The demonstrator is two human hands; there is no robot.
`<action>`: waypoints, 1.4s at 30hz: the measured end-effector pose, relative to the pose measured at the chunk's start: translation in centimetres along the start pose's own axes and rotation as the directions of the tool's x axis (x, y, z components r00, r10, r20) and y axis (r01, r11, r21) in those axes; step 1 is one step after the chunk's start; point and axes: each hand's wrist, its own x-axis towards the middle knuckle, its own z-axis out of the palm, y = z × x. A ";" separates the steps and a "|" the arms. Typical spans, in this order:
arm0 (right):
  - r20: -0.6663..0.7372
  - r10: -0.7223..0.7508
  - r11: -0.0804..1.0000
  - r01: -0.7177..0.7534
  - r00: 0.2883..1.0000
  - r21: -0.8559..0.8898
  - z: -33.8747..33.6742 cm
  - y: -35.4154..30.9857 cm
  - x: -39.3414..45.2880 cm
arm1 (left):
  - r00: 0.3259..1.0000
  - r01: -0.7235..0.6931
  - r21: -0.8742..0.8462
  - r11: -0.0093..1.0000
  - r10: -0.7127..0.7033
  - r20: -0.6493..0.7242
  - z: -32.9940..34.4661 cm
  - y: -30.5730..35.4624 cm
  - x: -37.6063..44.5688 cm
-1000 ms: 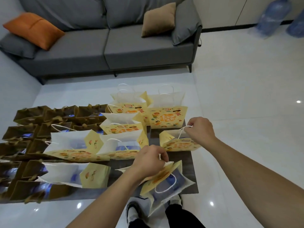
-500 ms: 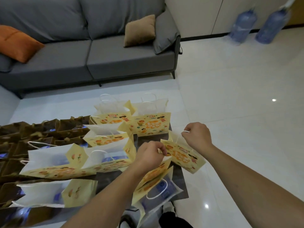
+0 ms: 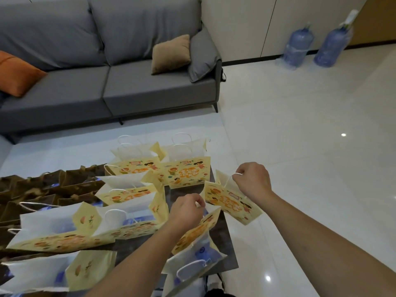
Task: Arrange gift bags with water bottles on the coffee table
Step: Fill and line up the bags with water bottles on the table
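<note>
My right hand pinches the white cord handle of a yellow printed gift bag, which hangs tilted over the right edge of the dark coffee table. My left hand grips the top of a second yellow gift bag at the table's near right corner. A water bottle with a blue label shows inside that bag. Several more yellow-and-white gift bags stand in rows across the table's middle and back.
Several brown gift bags crowd the table's left side. A grey sofa with orange, tan and grey cushions stands behind the table. Two large blue water jugs lean against the far wall. White tiled floor lies to the right.
My right hand lifted its yellow bag off the table and tilted it toward the right edge. My left hand kept its grip on the near bag. The view swung up and rightward.
</note>
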 end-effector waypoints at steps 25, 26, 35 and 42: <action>-0.455 -0.463 0.869 0.491 0.761 -0.062 -13.3 -24.0 -14.2 | 0.790 -0.417 -0.305 0.856 0.176 -0.587 -18.1 -0.6 -11.4; -0.459 -0.482 0.854 0.517 0.746 -0.057 -13.0 -25.0 -15.0 | 0.791 -0.423 -0.350 0.836 0.152 -0.593 -18.9 -1.4 -12.6; -0.428 -0.559 0.772 0.634 0.710 0.043 -6.8 -31.4 -21.9 | 0.738 -0.455 -0.436 0.777 0.055 -0.673 -20.8 -12.6 -20.3; -0.302 -0.586 0.768 0.635 0.752 0.091 -0.6 -32.8 -25.9 | 0.746 -0.368 -0.476 0.798 -0.052 -0.664 -19.0 -19.7 -23.2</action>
